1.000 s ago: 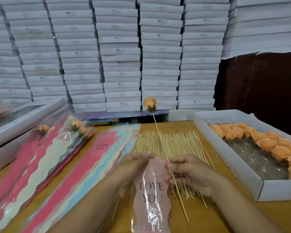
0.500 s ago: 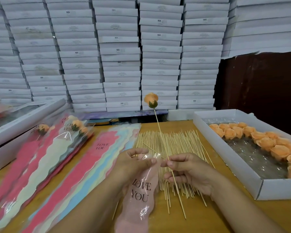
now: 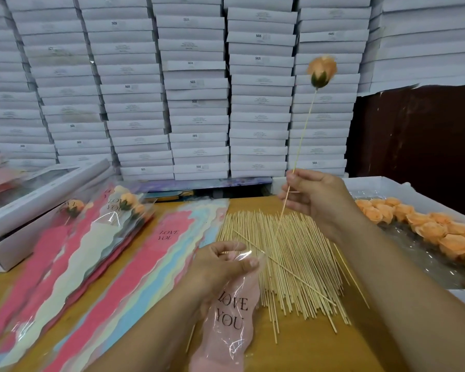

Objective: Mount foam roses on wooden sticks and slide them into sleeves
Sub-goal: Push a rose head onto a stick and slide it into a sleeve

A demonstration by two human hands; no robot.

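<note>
Orange foam rose (image 3: 322, 70) rides up top on its stick (image 3: 301, 142), long axis near upright, tilted right. Our right hand (image 3: 316, 200) pinches the stick low, above the loose sticks (image 3: 287, 264). Our left hand (image 3: 220, 267) pinches the pink sleeve (image 3: 228, 323) mouth; sleeve runs toward us.

1 head view, looking forward and down, close over table (image 3: 320, 353)

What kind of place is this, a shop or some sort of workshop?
Probably a small packing workshop for gift flowers: a wall of stacked white boxes, a pile of wooden sticks, and a tray of orange foam roses.
</note>
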